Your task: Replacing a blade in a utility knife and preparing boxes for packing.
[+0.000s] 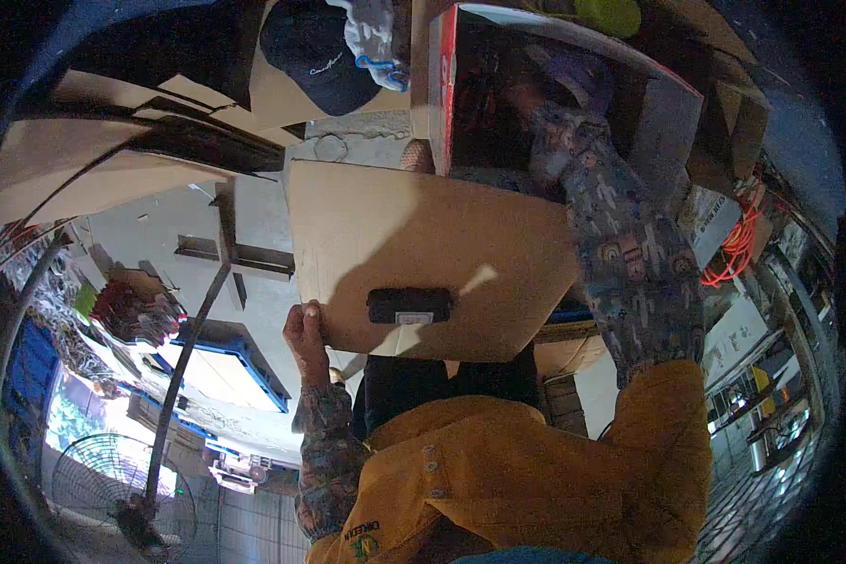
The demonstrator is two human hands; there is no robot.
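A flat brown cardboard panel (423, 235) slants in front of my body. My left hand (306, 340) is closed on its near left corner, thumb on top. A small black object with a pale label (410, 305) sits on the panel near its lower edge; its kind is unclear. Beyond the panel stands an open carton (447, 94) with a red edge and dark inside. My right arm reaches over the panel's right side, and my right hand (524, 96) is inside the carton. Shadow hides its fingers and whatever they touch. Whether the panel joins the carton cannot be seen.
A dark cap (320, 58) lies on cardboard at the far left of the carton. Flattened cardboard (94, 174) is stacked to the left. A metal pole (183, 376) and a wire fan (122, 489) stand at left. An orange coiled hose (738, 244) hangs at right.
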